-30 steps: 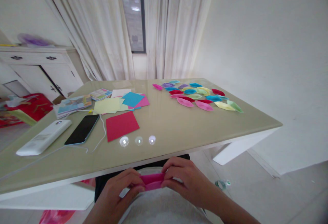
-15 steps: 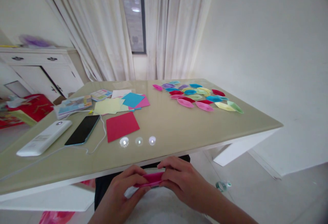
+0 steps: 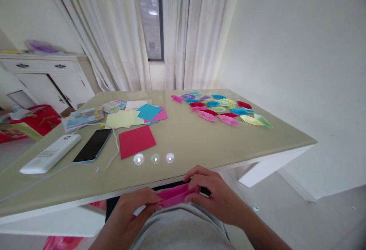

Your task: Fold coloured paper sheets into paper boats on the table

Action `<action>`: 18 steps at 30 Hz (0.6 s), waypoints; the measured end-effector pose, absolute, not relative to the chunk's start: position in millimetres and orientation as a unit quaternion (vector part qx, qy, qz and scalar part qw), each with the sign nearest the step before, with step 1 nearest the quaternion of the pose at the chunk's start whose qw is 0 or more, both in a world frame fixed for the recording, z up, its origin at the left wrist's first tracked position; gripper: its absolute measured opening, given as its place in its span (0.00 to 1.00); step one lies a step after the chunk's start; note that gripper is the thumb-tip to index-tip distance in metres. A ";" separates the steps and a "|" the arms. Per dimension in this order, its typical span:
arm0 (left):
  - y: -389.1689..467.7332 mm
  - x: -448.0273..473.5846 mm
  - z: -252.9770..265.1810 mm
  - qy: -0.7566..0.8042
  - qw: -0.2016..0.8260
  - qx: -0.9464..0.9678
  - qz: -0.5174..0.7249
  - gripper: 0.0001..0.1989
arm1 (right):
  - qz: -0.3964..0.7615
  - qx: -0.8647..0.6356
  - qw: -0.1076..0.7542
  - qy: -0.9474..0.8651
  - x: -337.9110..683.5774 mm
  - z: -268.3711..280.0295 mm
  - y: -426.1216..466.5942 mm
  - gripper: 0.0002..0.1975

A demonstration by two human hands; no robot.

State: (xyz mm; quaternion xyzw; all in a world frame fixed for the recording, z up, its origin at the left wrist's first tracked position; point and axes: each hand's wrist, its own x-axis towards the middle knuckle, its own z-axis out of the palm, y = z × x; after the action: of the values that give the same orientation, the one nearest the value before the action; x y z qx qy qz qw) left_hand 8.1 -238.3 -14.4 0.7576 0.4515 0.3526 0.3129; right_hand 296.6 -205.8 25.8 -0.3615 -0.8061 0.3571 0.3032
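Fingers (image 3: 200,173) of left hand (image 3: 128,209) and right hand (image 3: 219,191) pinched closed on opposite ends of pink folded paper (image 3: 175,196), just off near edge of bench (image 3: 200,147).

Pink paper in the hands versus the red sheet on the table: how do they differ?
The pink paper is folded into a narrow, trough-like shape; the red sheet lies flat. The pink paper is held by the left hand and right hand; the red sheet rests untouched on the table. Both look like paper.
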 end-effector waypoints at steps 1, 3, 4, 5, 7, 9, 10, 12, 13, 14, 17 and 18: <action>-238.7 8.5 -13.6 0.450 0.318 0.756 0.353 0.10 | 0.364 -0.357 0.305 -0.805 297.3 26.6 -205.1 0.09; -239.1 8.5 -11.6 0.442 0.338 0.757 0.343 0.12 | 0.366 -0.347 0.308 -0.806 299.3 28.2 -203.7 0.10; -238.9 8.0 -10.7 0.436 0.349 0.757 0.338 0.13 | 0.364 -0.343 0.310 -0.808 300.4 29.0 -203.3 0.10; -238.7 7.4 -10.1 0.433 0.357 0.756 0.336 0.15 | 0.361 -0.341 0.312 -0.810 301.3 29.7 -203.1 0.11; -238.0 6.8 -10.2 0.436 0.357 0.750 0.347 0.17 | 0.363 -0.339 0.307 -0.812 301.7 30.6 -203.5 0.11; -237.6 8.8 -12.0 0.442 0.351 0.743 0.360 0.16 | 0.365 -0.340 0.294 -0.815 299.3 30.6 -204.5 0.10; -237.4 11.2 -13.2 0.445 0.346 0.742 0.363 0.14 | 0.360 -0.341 0.282 -0.821 296.9 30.3 -205.0 0.09; -236.7 18.8 -15.1 0.444 0.340 0.749 0.355 0.08 | 0.340 -0.340 0.252 -0.840 290.7 29.2 -205.3 0.07; -235.9 23.4 -15.4 0.441 0.339 0.755 0.347 0.05 | 0.327 -0.337 0.237 -0.850 287.5 28.5 -205.0 0.06; -234.9 27.8 -15.2 0.437 0.339 0.762 0.337 0.04 | 0.315 -0.335 0.225 -0.859 284.7 28.0 -204.4 0.05; -231.1 35.7 -10.2 0.430 0.335 0.773 0.326 0.07 | 0.283 -0.353 0.213 -0.866 282.5 28.6 -201.7 0.05; -230.0 35.5 -7.4 0.433 0.334 0.770 0.328 0.07 | 0.277 -0.366 0.216 -0.862 284.4 29.7 -200.8 0.06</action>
State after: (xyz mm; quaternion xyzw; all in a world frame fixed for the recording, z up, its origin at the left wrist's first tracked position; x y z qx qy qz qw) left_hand 35.5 -230.0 -7.4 0.7705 0.4325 0.3283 0.3340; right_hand 284.4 -200.8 29.7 -0.3665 -0.8616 0.2766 0.2163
